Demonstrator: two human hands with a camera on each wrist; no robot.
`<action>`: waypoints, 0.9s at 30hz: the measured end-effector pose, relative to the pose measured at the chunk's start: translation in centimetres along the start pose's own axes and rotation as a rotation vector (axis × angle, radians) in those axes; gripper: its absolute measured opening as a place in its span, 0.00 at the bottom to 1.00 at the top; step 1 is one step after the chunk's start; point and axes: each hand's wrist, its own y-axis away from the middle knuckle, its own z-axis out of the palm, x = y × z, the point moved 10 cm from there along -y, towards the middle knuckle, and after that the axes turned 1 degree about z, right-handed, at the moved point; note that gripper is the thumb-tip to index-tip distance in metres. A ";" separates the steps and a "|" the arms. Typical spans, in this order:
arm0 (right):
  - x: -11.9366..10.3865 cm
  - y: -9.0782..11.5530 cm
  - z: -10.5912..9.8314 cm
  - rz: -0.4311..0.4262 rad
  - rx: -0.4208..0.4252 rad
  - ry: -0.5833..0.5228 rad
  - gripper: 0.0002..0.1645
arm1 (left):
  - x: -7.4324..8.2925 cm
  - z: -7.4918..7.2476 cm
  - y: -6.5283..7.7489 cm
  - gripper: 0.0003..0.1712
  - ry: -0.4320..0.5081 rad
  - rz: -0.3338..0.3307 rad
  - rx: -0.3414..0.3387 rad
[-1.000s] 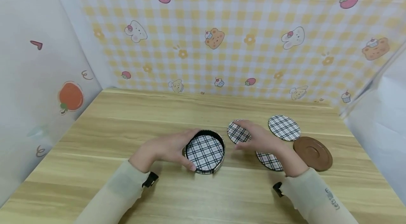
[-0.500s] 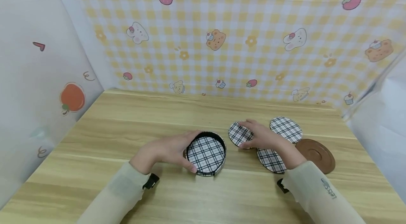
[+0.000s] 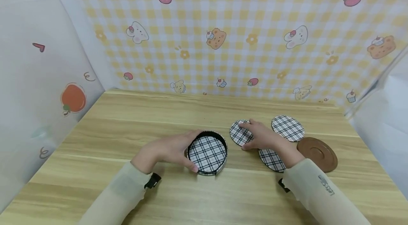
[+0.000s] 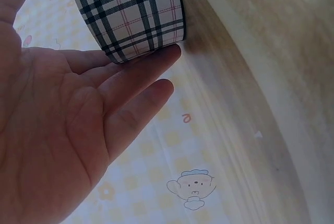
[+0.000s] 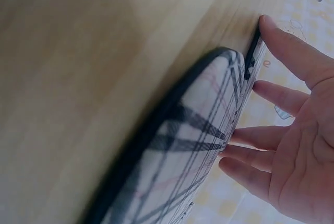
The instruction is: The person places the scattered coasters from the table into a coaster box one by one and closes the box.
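My left hand [image 3: 173, 150] grips the left side of a round plaid coaster holder [image 3: 222, 164], thumb at the near rim and fingers round the back. Inside the holder lies a plaid coaster [image 3: 207, 154]. In the left wrist view, fingers press along the holder's plaid outer wall [image 4: 133, 12]. My right hand [image 3: 262, 138] is over another coaster [image 3: 236, 133] on the table, its thumb at the near edge and a fingertip on top. From the right wrist, its fingers look spread and only slightly bent; a nearer coaster [image 5: 193, 125] fills the middle.
Beyond the right hand lies a flat coaster [image 3: 288, 128]. Another coaster [image 3: 272, 161] is partly hidden under the right wrist. A brown round lid [image 3: 317, 155] sits at the right of the wooden table [image 3: 127, 122]. A yellow checked cloth [image 3: 178, 19] hangs behind.
My right hand has lowered onto the coaster, shifting slightly right, and its thumb has come to the near edge. The left hand keeps its grip on the holder.
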 end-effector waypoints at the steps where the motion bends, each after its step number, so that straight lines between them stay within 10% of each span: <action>1: -0.1 0.0 -0.1 -0.004 0.007 0.015 0.48 | 0.0 0.0 0.0 0.68 0.002 -0.003 0.001; 27: -1.1 1.4 -1.6 -0.056 0.152 0.055 0.46 | 0.1 -0.1 0.0 0.67 -0.003 0.009 0.012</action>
